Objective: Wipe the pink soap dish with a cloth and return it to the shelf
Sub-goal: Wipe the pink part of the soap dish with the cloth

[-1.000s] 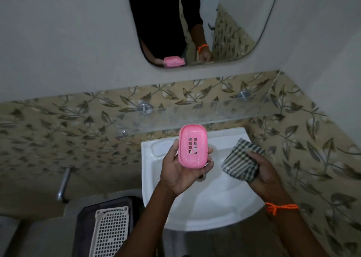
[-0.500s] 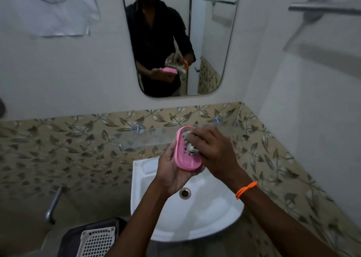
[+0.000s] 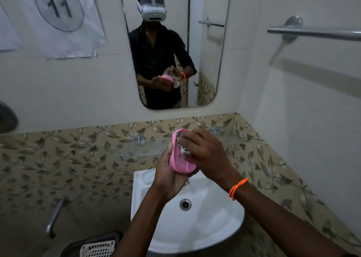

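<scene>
Your left hand [image 3: 169, 175] is raised in front of you, palm turned toward the right, its grip wrapped around the back and lower edge of the pink soap dish [image 3: 180, 160], which it holds tilted on its long edge. Your left forearm rises from the bottom of the view. Your right hand [image 3: 205, 152] comes in from the right, back facing you, fingers [image 3: 187, 138] curled and pressing the cloth [image 3: 183, 150] into the dish's hollow. Your right wrist carries an orange band [image 3: 237, 187], and that forearm runs down toward the lower right corner.
</scene>
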